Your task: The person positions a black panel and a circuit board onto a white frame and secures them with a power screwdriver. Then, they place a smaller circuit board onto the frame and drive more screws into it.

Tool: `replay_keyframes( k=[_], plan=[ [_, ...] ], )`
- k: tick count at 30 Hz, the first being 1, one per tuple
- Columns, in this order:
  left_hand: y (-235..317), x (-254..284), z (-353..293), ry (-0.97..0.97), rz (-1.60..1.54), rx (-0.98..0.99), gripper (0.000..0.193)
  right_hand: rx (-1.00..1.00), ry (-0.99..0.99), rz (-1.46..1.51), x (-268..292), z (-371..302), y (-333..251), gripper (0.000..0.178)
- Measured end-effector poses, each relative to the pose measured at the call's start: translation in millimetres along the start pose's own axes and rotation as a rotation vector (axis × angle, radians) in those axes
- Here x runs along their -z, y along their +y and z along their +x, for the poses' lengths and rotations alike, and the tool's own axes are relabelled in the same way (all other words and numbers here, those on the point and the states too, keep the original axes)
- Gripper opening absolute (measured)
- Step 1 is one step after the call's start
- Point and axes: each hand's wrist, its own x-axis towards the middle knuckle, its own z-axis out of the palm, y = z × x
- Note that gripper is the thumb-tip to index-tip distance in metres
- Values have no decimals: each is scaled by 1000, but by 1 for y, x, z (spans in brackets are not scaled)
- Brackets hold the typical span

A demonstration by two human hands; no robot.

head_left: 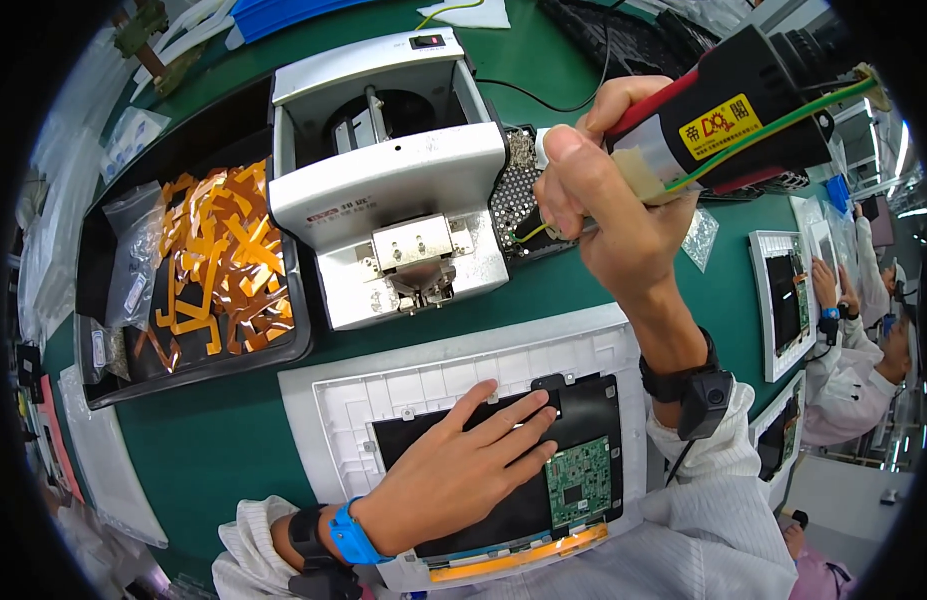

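Note:
My right hand (628, 205) is wrapped round a black and red electric screwdriver (718, 125) with a green-yellow wire along it. Its tip points down at a perforated metal plate (505, 200) with small screws, beside the white and grey screw feeder (393, 165). Whether a screw sits on the tip is too small to tell. My left hand (463, 465) lies spread on the black back of a display panel (590, 405), set in a white plastic frame (335, 420). The panel bears a green circuit board (580, 480), an orange strip (518, 556) and a small black piece (551, 384) near my fingertips.
A black tray (305, 335) at left holds orange flex strips (223, 250) and clear plastic bags (133, 255). A cable (548, 105) runs behind the feeder. On the right stand similar framed panels (780, 300), with a co-worker's hands (833, 285) at one.

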Motion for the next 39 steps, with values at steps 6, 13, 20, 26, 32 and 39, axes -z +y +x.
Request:
replay_keyframes(
  k=[6, 13, 20, 26, 32, 39],
  plan=[
    [2, 3, 1, -6, 61, 18, 31, 26, -7, -16, -1, 2, 2, 25],
    [2, 3, 1, -30, 57, 19, 33, 41, 58, 124, -3, 4, 8, 20],
    [1, 4, 1, -48, 76, 19, 35, 9, -2, 7, -3, 6, 5, 26],
    [1, 1, 2, -14, 78, 36, 43, 24, 75, 108, -1, 4, 6, 20],
    [2, -1, 2, -15, 71, 42, 49, 32, 109, 52, 1, -2, -29, 17],
    [3, 0, -3, 6, 137, 40, 50, -79, -105, 120, 9, -45, -86, 19]
  ],
)
